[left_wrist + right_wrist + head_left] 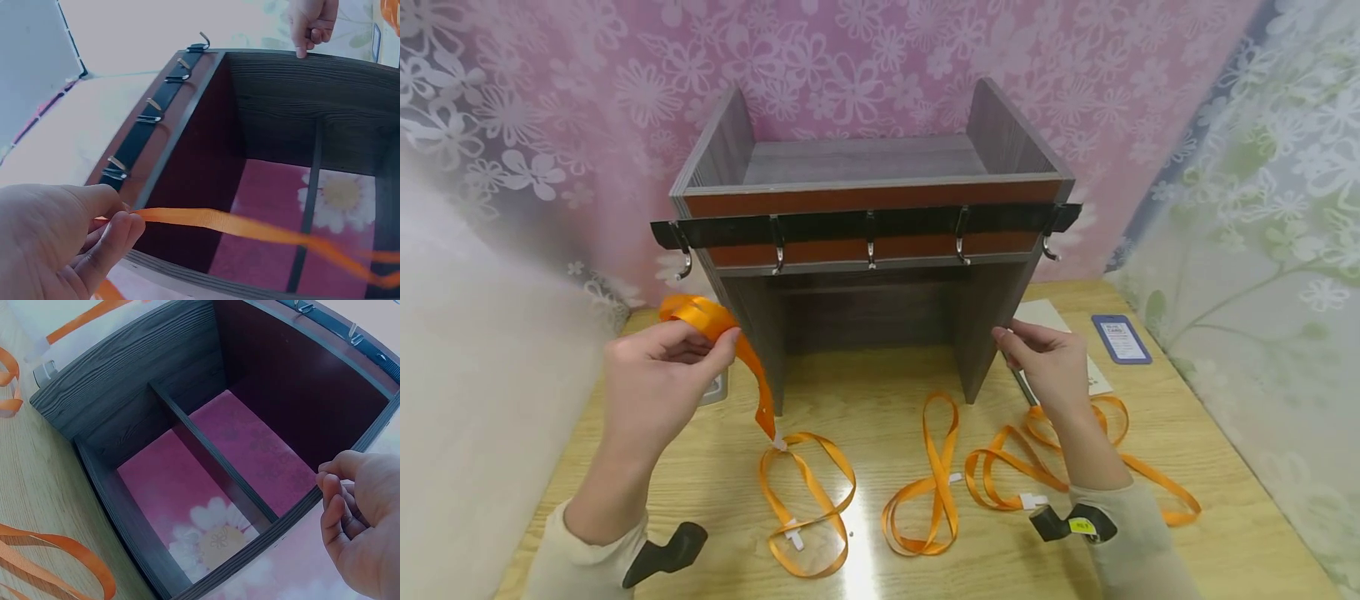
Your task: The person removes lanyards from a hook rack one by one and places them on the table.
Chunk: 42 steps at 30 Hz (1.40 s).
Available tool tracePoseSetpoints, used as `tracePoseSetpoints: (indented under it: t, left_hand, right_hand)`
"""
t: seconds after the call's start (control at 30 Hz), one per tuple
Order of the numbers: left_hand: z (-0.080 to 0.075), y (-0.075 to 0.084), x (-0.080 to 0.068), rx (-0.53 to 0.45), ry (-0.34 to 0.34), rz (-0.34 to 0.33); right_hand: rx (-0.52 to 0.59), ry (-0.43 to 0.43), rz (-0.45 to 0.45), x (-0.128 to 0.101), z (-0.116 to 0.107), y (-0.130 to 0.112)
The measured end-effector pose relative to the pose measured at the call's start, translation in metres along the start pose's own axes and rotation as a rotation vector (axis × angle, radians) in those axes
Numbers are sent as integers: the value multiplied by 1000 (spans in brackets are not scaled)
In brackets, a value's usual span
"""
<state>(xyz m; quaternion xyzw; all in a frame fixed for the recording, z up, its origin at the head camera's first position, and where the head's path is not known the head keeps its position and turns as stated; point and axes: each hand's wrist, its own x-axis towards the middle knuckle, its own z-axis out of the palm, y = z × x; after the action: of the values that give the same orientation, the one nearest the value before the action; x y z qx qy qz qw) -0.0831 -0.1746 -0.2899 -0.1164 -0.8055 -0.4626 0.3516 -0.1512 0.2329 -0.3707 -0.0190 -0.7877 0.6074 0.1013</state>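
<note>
Blue card [1121, 338]: you can see white print at its top, too small to read.
White sheet [1060, 333]: you can make out no legible writing on it.
Yellow tag [1082, 526] on your right wrist strap: dark marks, unreadable.
Wooden rack [872, 200]: no label shows.

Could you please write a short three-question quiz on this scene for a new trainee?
1. True or false: the left hand pinches an orange ribbon.
2. How many metal hooks hang on the black hook rail across the wooden shelf unit?
3. What does the right hand touch: A) a ribbon loop on the table, B) the shelf unit's side panel, C) the blue card?

Key
1. True.
2. Five.
3. B: its fingertips meet the panel's edge.
</note>
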Motion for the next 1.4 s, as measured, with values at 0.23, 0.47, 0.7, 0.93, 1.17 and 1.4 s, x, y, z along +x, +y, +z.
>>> tracePoseSetpoints:
  t: [0.23, 0.47, 0.7, 0.93, 1.17, 1.4]
  left_hand:
    - [-15, 9, -1, -12, 69, 39]
    - [-39, 12, -2, -131, 120, 32]
    - [-56, 8, -5, -86, 124, 31]
    - [-70, -10, -19, -22, 140, 17]
    - [-89, -21, -30, 76, 108, -56]
    - [-97, -32, -41, 256, 77, -128]
  right_hand:
    - [16, -3, 3, -2, 2, 3]
    - [8, -2, -25, 1, 4, 1]
    - [-4, -4, -24, 2, 0, -1]
    - [7, -2, -16, 3, 0, -2]
    - [13, -9, -1, 4, 1, -1]
    - [-2, -25, 16, 3, -3, 2]
